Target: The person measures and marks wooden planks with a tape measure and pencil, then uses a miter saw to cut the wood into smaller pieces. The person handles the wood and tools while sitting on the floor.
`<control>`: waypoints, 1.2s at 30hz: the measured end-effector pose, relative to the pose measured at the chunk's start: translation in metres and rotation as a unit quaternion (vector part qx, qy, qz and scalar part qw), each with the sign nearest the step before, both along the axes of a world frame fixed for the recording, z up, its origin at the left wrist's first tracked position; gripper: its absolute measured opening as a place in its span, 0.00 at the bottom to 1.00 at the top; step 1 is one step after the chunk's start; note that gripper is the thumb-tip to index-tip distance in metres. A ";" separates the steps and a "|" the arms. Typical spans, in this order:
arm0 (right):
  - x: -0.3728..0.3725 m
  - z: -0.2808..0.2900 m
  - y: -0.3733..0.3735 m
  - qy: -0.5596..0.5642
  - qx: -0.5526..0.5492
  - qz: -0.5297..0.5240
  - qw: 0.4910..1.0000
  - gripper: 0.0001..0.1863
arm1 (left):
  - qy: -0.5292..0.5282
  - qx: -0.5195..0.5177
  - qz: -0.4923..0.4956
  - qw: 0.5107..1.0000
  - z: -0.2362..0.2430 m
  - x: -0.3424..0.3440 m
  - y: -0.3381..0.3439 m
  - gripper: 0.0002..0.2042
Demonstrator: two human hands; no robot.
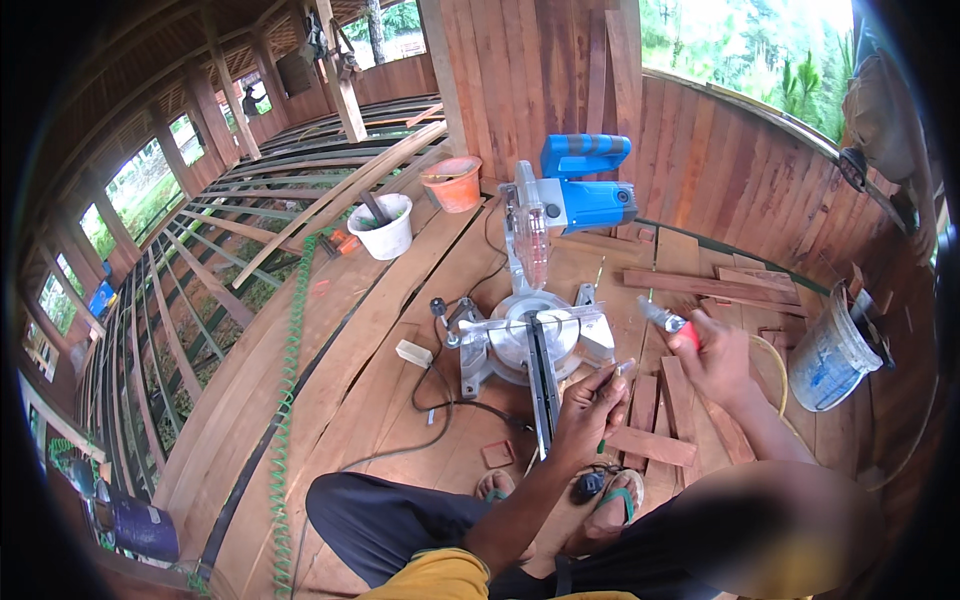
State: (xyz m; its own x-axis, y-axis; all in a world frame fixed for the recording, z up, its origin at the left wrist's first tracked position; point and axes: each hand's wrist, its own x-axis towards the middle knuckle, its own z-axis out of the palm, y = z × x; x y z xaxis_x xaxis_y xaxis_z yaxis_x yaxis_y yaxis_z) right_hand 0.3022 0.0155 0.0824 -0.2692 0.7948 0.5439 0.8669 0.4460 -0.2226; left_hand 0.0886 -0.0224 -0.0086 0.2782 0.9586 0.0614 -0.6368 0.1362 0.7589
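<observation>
We see the right hand (718,358) curled round a red-and-silver tool (684,335), above some wood pieces (677,395) and to the right of the saw (597,205). The fingers cover much of the handle — we cannot make out its kind. The left hand (592,412) is pinched nearly closed on a small thing (625,369) — mostly hidden by the fingers. A yellow hose (781,375) curves beside the right forearm, and we lose one end near the wrist.
</observation>
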 end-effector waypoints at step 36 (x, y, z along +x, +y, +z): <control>-0.006 -0.004 -0.013 -0.147 -0.069 0.101 0.982 0.31 | -0.042 0.044 0.005 0.998 0.000 -0.002 0.004 0.22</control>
